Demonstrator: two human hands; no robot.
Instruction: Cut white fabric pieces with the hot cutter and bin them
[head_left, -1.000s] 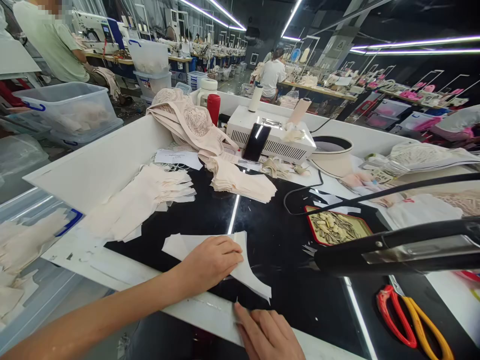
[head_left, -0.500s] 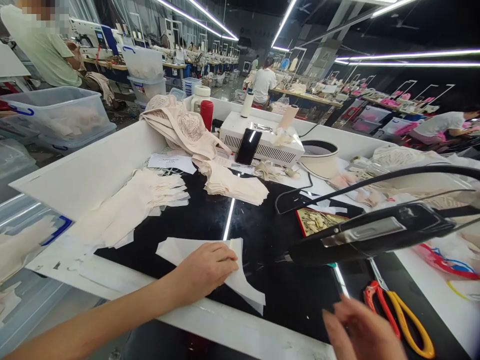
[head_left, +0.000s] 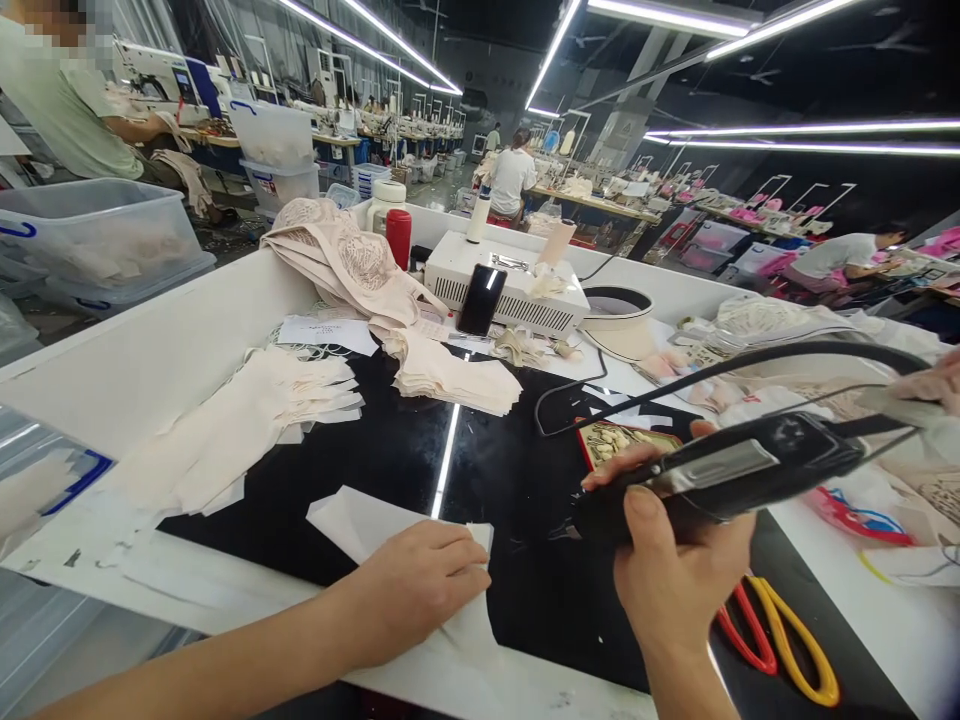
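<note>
My left hand [head_left: 427, 590] is closed over the edge of a pale cut fabric piece [head_left: 360, 525], thumb hidden, pressing it to the black work surface [head_left: 420, 450]. A narrow strip shows by its fingertips. My right hand [head_left: 675, 570] is wrapped around a black corded hand tool [head_left: 720, 465], thumb in front and fingers behind. The tool's small metal tip [head_left: 562, 530] points left toward the fabric, apart from it. Beneath my right wrist lie scissors [head_left: 795, 640] with red and yellow handles, their blades hidden.
Cream fabric stacks lie at left [head_left: 247, 420] and centre [head_left: 457, 372]. A tray of small parts [head_left: 600, 445] sits behind the tool. Further back are a phone [head_left: 481, 300], a white vented box [head_left: 450, 265], a red bottle [head_left: 398, 240] and lace bras [head_left: 337, 245].
My right hand has moved up from the lower right and closed around the black hand tool. My left hand stays on the fabric, whose right part now lies lower over the table edge.
</note>
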